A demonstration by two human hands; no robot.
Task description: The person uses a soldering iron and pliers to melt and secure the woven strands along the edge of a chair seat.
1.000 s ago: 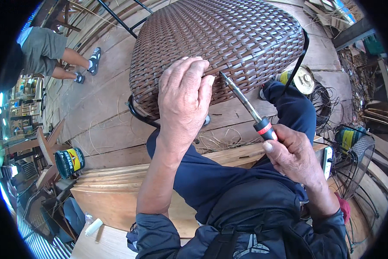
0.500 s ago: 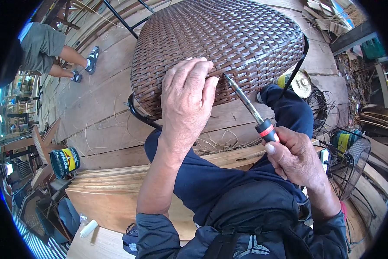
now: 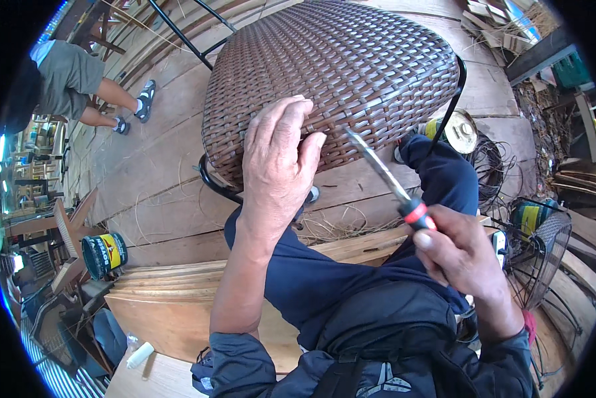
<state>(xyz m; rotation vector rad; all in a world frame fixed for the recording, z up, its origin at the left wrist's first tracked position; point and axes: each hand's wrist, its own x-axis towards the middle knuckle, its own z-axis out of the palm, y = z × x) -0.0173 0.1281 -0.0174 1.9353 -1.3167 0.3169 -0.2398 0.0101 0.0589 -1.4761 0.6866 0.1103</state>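
Head view: we locate the woven wicker seat [image 3: 338,66] at twelve o'clock; the tip of the red-banded pointed hand tool [image 3: 388,176] is at its near edge, contact uncertain. We judge the main hazard to be a slip across the smooth weave, caused by excess force, driving the tip into the left hand [image 3: 278,156], near it at nine o'clock. Levering could split the weave. That hand rests on the edge, thumb spread from fingers. The right hand [image 3: 462,252], at four o'clock, has its grip clamped around the tool.
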